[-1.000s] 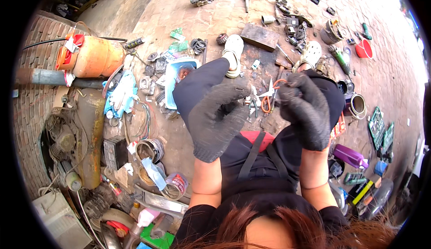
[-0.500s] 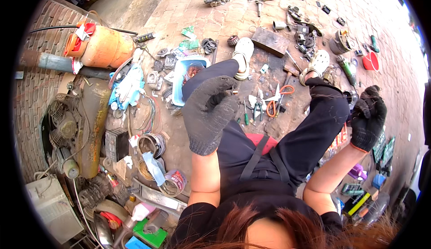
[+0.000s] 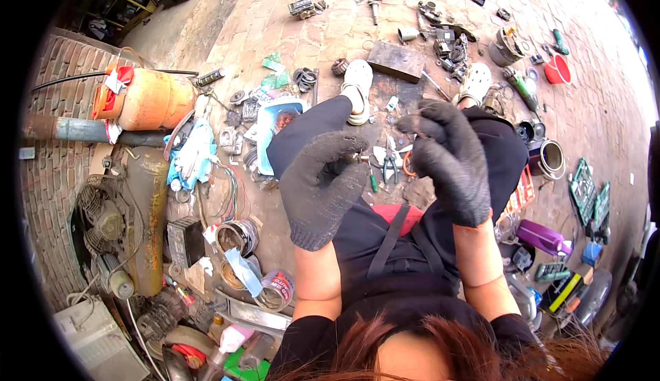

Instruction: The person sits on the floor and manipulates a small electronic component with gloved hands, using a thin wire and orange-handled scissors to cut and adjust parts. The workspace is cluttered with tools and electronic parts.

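Black-gloved right hand (image 3: 455,164) is swinging inward, half-curled, contents unclear; black-gloved left hand (image 3: 320,192) is pinching a small metallic piece (image 3: 362,158), seemingly unfinished.

The person's left hand (image 3: 317,192) and right hand (image 3: 457,168), both in black knit gloves, are raised in front of the body, near each other but not touching. The left forearm (image 3: 317,281) stands nearly upright from a short dark sleeve (image 3: 302,333); the right forearm (image 3: 479,261) leans slightly inward. Both wrists look fairly straight. The left fingers bend toward the thumb, tips pointing right. The right fingers curl toward the left hand, the thumb below them; how tightly they close is hard to tell.
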The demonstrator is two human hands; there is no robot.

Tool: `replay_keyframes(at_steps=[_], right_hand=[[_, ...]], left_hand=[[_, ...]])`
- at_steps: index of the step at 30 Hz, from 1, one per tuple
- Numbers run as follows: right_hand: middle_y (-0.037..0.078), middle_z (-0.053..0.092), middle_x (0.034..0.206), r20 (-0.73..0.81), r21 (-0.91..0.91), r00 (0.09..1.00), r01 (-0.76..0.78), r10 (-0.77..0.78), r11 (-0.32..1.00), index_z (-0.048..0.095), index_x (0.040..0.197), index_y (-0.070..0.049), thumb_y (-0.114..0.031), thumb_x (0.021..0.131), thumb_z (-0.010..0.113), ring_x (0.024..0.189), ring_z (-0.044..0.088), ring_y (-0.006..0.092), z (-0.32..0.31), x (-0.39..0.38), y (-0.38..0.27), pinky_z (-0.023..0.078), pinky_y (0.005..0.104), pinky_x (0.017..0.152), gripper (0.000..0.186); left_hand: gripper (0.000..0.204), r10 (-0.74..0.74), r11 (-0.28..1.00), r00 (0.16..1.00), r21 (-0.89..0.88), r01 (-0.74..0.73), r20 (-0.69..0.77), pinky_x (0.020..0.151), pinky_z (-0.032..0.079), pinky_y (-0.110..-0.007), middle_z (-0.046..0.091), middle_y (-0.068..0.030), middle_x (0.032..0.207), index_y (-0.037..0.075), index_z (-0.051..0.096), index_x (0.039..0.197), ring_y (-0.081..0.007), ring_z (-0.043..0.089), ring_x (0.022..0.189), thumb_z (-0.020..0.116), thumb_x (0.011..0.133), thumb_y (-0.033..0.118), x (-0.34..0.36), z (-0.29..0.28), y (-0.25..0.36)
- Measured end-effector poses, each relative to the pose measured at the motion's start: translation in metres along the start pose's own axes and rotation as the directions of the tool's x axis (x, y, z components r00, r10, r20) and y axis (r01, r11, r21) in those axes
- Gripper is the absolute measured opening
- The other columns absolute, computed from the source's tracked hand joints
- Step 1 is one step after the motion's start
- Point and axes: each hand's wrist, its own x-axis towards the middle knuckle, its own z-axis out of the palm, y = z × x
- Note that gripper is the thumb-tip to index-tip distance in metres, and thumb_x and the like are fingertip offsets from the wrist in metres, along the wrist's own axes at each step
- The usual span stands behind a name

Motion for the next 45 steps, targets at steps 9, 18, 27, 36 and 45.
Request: replay_keyframes(at_steps=[9, 18, 27, 36, 45], right_hand=[[0.004, 0.056, 0.100, 0.134, -0.118, 0.991, 0.042, -0.026, 0.992, 0.045, 0.121, 0.000, -0.005, 0.078, 0.069, 0.089, 0.055, 0.0090, 0.025, 0.002, 0.021, 0.048, 0.0230, 0.075, 0.050], [-0.003, 0.047, 0.076, -0.095, 0.071, 0.994, 0.058, -0.052, 0.996, 0.050, 0.114, 0.003, -0.011, 0.080, 0.061, 0.060, 0.041, 0.0036, -0.007, 0.000, -0.010, 0.033, 0.0184, 0.050, 0.038], [0.006, 0.052, 0.089, -0.076, 0.689, 0.952, 0.265, -0.296, 0.675, 0.044, 0.121, 0.005, 0.000, 0.083, 0.056, 0.066, 0.042, 0.0084, -0.101, -0.002, -0.036, 0.037, 0.0208, 0.054, 0.040], [0.006, 0.052, 0.095, -0.125, 0.566, 0.929, 0.355, -0.348, 0.744, 0.044, 0.123, -0.001, -0.003, 0.087, 0.054, 0.073, 0.046, 0.0108, -0.098, 0.004, -0.026, 0.041, 0.0233, 0.067, 0.038], [0.016, 0.054, 0.122, 0.112, -0.011, 0.985, 0.135, -0.133, 0.991, 0.041, 0.129, 0.003, -0.002, 0.074, 0.061, 0.087, 0.053, 0.0112, -0.011, -0.003, -0.014, 0.047, 0.0234, 0.071, 0.059]], left_hand=[[0.034, 0.066, 0.996, 0.998, 0.053, -0.067, 0.018, 0.058, 0.046, -0.021, 0.065, -0.0079, 0.095, -0.003, 0.062, 0.105, -0.0082, 0.056, 0.067, 0.062, 0.072, -0.011, 0.001, 0.001, -0.005], [0.034, -0.021, 0.999, 0.999, 0.037, 0.023, -0.047, 0.057, 0.045, -0.021, 0.065, -0.0092, 0.095, -0.004, 0.061, 0.105, -0.0087, 0.056, 0.068, 0.062, 0.072, -0.009, 0.001, -0.011, -0.005], [0.031, 0.039, 0.999, 0.994, -0.005, -0.039, -0.103, 0.052, 0.042, -0.020, 0.064, -0.0094, 0.090, -0.005, 0.059, 0.108, -0.0090, 0.054, 0.061, 0.060, 0.076, -0.003, 0.004, -0.018, -0.013], [0.031, 0.068, 0.986, 0.976, -0.136, -0.097, -0.205, 0.048, 0.038, -0.020, 0.063, -0.0135, 0.093, -0.005, 0.057, 0.110, -0.0079, 0.051, 0.056, 0.059, 0.079, 0.000, 0.008, -0.014, -0.002], [0.034, 0.010, 0.996, 0.998, 0.090, -0.015, 0.054, 0.053, 0.046, -0.022, 0.064, -0.0115, 0.096, -0.002, 0.061, 0.104, -0.0096, 0.057, 0.063, 0.060, 0.071, -0.010, -0.002, 0.000, 0.005]])
